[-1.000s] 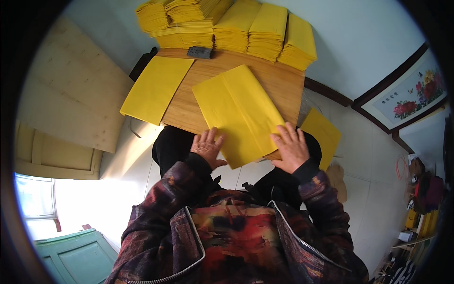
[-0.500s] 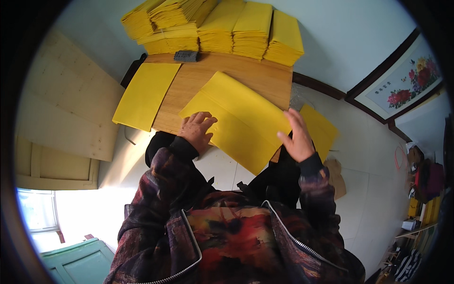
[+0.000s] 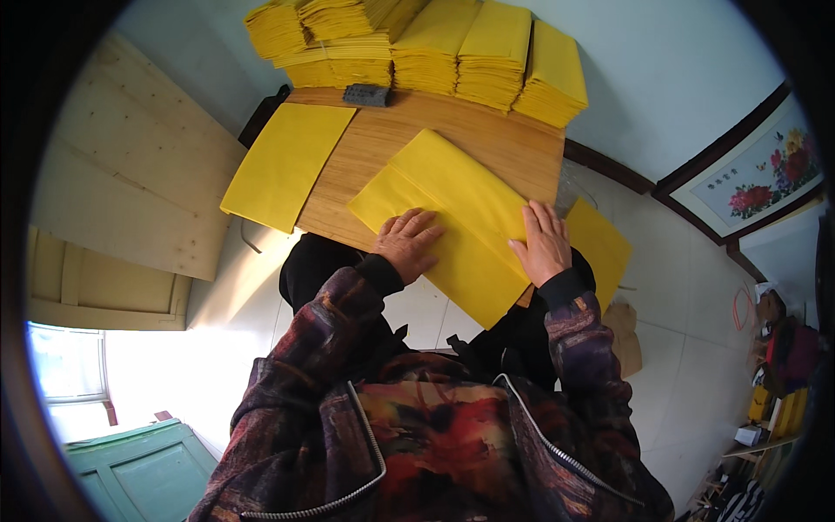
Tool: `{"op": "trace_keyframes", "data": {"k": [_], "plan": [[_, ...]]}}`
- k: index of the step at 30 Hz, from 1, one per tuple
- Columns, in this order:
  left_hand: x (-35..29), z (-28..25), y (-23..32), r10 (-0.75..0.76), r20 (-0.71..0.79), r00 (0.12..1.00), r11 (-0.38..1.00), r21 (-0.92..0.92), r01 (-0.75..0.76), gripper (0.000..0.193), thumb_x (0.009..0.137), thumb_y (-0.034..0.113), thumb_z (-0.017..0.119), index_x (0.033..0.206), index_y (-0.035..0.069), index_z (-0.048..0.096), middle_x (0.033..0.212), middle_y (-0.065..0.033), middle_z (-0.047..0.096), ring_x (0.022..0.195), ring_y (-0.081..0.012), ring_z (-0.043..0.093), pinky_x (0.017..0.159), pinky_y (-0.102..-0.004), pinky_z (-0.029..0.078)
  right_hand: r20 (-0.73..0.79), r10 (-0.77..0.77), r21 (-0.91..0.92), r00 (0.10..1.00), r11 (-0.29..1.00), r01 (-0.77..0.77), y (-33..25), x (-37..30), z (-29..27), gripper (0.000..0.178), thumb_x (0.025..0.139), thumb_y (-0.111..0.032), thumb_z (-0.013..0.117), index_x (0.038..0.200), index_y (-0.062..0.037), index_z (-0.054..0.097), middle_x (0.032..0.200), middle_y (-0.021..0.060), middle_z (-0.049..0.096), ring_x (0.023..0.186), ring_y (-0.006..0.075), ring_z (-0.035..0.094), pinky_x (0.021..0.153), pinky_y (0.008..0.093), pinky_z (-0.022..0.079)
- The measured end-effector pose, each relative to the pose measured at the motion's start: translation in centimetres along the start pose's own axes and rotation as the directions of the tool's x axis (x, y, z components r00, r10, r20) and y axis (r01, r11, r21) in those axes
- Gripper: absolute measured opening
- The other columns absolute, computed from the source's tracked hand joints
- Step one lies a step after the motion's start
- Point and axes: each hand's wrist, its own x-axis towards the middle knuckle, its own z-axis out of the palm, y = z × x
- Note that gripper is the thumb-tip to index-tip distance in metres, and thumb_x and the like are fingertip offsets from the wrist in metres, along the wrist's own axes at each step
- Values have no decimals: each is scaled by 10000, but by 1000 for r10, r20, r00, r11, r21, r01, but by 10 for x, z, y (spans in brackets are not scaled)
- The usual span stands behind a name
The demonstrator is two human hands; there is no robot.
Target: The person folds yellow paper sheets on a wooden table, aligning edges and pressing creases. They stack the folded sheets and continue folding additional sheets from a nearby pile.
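Note:
A yellow folded sheet (image 3: 465, 222), paper-like, lies slanted across the wooden table (image 3: 409, 117) and juts past its near edge. A crease runs along its length. My left hand (image 3: 409, 244) rests on its near left side, fingers spread and lightly bent. At the right end, my right hand (image 3: 544, 244) lies open along the sheet's edge, fingers stretched out. Neither hand grips it. Another yellow sheet (image 3: 291, 165) lies flat at the table's left side.
Stacks of folded yellow sheets (image 3: 491, 39) line the table's far edge, with a dark grey block (image 3: 367, 95) before them. More yellow material (image 3: 604, 244) sits low at the right. A framed flower picture (image 3: 757, 174) leans by the right wall; a wooden board (image 3: 130, 165) stands left.
My left hand has slid right, further onto the sheet. My right hand has come down from above onto its right end. The whole view has shifted slightly.

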Motion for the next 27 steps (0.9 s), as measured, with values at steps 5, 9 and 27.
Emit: {"op": "trace_keyframes", "data": {"k": [5,9,27], "plan": [[1,-1,1,7,-14,1000,1000,-14,-8,578,761,279,688,1305,202,506,1425,-68,379,1347,-301,302,1061,-514,278,4,-73,22,997,997,72,-6,-2,2,576,848,-230,646,1338,-26,422,1447,121,355,1336,325,314,1087,453,267],[-1,-2,3,11,-31,999,1000,-11,-11,568,759,304,677,1294,202,515,1411,-66,393,1340,-296,313,1062,-516,273,22,-57,133,998,990,54,-16,-5,8,563,845,-208,651,1324,-9,432,1437,135,362,1334,327,315,1084,448,275],[34,-26,-11,-287,23,958,952,120,282,628,788,381,655,1356,201,458,1423,-96,380,1318,-297,328,1049,-504,286,-19,-134,122,991,983,136,3,9,9,535,801,-250,687,1260,-66,484,1415,77,363,1342,296,305,1075,469,272]]}}
